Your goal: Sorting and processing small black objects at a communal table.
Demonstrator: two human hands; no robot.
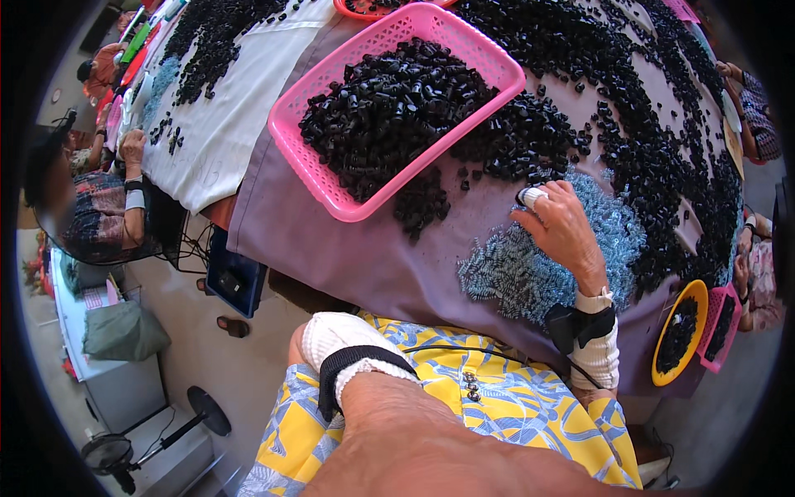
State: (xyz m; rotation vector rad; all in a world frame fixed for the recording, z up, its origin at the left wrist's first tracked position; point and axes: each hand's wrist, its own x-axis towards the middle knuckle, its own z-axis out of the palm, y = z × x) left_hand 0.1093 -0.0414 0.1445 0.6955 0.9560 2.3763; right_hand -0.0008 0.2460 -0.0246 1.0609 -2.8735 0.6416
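Observation:
My right hand [566, 228] hangs over the line between loose black plastic pieces [505, 149] and a heap of small blue-grey metal pieces, which look like screws or springs [517, 277]. Its fingers are bent in, and one has a white wrap [530, 196] with something dark at its tip. Whatever the fingers hold is too small to make out. My left arm is folded back toward me, with a white cuff [331, 340] and a black strap on the forearm. Large at the lower edge is the back of my left hand [431, 455]; its fingers are out of sight.
A pink basket [360, 207] full of black pieces stands on the cloth-covered table [348, 257]. A yellow bowl [662, 373] and another pink basket [719, 331] sit at the right edge. Other people sit left and right. A fan [108, 454] stands lower left.

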